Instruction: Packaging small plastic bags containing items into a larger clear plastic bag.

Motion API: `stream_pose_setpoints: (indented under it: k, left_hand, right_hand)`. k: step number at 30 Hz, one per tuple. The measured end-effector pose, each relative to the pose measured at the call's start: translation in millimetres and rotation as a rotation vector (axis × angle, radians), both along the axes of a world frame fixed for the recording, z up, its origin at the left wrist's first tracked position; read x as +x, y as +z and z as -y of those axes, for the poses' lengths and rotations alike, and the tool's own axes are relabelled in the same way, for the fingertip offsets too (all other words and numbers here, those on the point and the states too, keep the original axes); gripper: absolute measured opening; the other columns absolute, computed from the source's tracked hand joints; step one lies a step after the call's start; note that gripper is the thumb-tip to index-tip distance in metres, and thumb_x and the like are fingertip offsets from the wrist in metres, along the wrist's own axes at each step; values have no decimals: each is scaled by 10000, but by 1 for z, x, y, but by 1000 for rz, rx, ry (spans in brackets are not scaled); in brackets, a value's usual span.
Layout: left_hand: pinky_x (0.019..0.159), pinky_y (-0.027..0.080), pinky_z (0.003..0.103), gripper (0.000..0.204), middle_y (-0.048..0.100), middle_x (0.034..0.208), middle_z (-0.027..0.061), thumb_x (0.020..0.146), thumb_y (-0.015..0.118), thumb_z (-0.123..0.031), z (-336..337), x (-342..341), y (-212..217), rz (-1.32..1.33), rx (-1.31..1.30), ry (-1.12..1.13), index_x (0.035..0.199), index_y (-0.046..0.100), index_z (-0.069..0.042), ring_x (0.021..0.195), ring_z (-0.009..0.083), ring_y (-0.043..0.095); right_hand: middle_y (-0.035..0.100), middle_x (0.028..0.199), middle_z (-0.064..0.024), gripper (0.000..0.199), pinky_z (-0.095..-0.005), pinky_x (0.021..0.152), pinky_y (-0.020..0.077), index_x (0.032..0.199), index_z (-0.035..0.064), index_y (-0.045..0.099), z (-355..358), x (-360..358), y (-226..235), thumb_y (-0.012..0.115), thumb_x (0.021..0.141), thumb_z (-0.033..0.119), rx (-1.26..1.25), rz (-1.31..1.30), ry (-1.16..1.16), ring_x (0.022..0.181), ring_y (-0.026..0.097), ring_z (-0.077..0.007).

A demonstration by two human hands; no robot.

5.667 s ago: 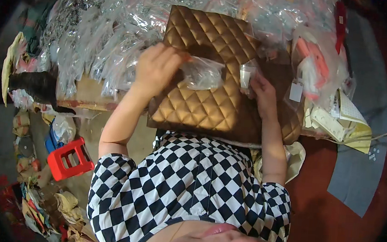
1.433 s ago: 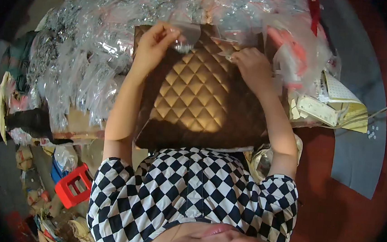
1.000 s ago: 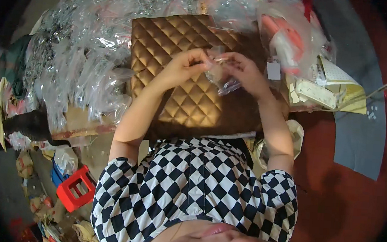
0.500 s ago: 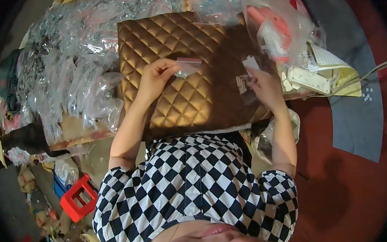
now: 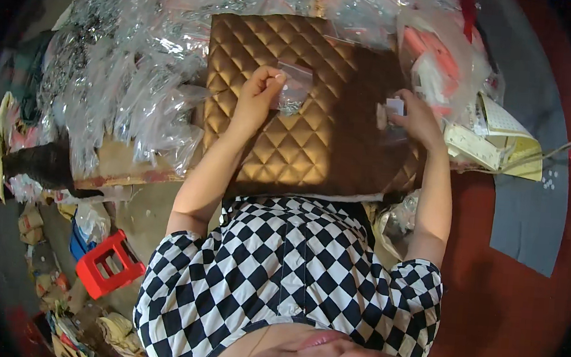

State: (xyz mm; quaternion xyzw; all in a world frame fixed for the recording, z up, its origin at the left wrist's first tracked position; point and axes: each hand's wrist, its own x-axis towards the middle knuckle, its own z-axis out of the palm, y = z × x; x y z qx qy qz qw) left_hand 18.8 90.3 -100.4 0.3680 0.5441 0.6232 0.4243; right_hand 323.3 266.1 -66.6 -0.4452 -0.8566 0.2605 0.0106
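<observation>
My left hand [image 5: 259,99] pinches the upper left edge of a small clear zip bag [image 5: 295,89] with a reddish seal strip. Small shiny bits lie at the bag's bottom. Beneath it spreads a brown quilted mat [image 5: 267,157], lit on its left and shaded on its right. Over the shaded part, my right hand [image 5: 419,122] closes on a small white slip [image 5: 396,106]. Just left of its fingertips is a small beige piece [image 5: 381,117]; whether the fingers touch it I cannot tell. A faint clear film shows below that hand.
Many filled clear bags [image 5: 133,66] heap along the left and far sides. At the far right sit a plastic bag with pink-red items [image 5: 436,59], a white box [image 5: 472,146] and a yellow sheet [image 5: 526,147]. A red stool [image 5: 109,265] stands at lower left.
The whole view has shifted, the mat now appearing farther right and up. The zip bag has turned from level to tilted in my left hand. The white slip has come closer to my right fingers.
</observation>
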Motion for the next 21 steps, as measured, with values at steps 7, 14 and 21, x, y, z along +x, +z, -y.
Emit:
stream_pose_setpoints:
  k: [7, 14, 21]
  left_hand:
    - [682, 449, 217, 152, 617, 883, -15, 1023, 521, -202, -1, 24, 5, 219, -56, -25, 1048, 587, -67, 779, 61, 558]
    - [819, 508, 261, 276, 658, 1013, 25, 945, 604, -82, 25, 32, 11, 359, -91, -71, 1209, 564, -10, 918, 106, 627]
    - [820, 518, 265, 316, 658, 1006, 23, 838, 603, 84, 27, 15, -11, 148, -14, -35, 1135, 594, -23, 954, 120, 625]
  right_hand:
    - [650, 1096, -37, 511, -284, 876, 490, 1279, 52, 570, 61, -102, 2, 754, 814, 156, -313, -667, 155, 995, 606, -126]
    - [655, 1095, -104, 479, -321, 897, 487, 1247, 63, 606, 65, -131, 10, 732, 792, 143, -671, -659, 141, 1003, 626, -215]
    - [635, 1139, -96, 491, -355, 816, 539, 1281, 81, 579, 113, -119, 27, 718, 831, 219, 295, -485, 536, 986, 643, -266]
